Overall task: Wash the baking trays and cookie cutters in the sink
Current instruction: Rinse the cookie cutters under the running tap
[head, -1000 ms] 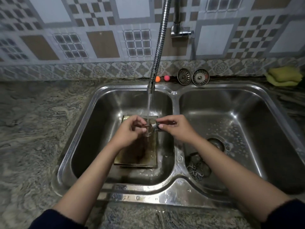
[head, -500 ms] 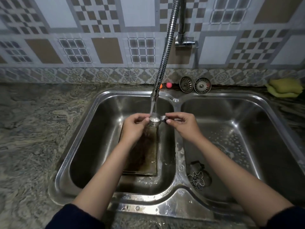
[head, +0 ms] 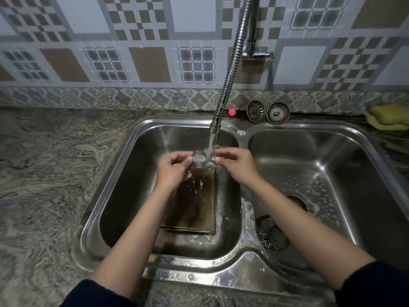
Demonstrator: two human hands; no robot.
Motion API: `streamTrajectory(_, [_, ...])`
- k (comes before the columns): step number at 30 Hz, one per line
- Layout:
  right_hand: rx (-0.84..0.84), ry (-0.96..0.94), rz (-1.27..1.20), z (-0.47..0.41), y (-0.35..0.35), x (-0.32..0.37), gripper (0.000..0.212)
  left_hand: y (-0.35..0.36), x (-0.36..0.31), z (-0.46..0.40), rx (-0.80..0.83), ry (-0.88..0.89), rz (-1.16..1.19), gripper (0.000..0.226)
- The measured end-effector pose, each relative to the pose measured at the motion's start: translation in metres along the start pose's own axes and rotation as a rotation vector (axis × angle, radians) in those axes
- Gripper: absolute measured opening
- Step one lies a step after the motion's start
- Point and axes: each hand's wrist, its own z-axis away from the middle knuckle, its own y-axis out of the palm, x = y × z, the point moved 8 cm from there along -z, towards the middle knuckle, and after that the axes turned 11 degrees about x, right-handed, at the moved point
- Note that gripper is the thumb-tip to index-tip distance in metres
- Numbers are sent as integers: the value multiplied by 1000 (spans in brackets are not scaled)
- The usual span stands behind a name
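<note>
Both hands, left hand (head: 173, 171) and right hand (head: 238, 166), pinch a wet cookie cutter (head: 201, 159) under the tap (head: 215, 127) above the baking tray (head: 194, 207); slippery fingers risk dropping it.

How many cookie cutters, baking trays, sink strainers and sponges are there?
Cookie cutters: 2, a round cutter held under the water and a flower cutter in the right basin
Baking trays: 1
Sink strainers: 2
Sponges: 1
Total: 6
</note>
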Motion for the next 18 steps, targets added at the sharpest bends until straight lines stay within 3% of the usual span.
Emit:
streamTrajectory(8, [43,4,-23,-7,21,5,21,-26,5,0,-46,0,-5,13])
streamTrajectory(18, [70,19,-44,-1,4,2,30,-3,0,-4,12,-27,22,12])
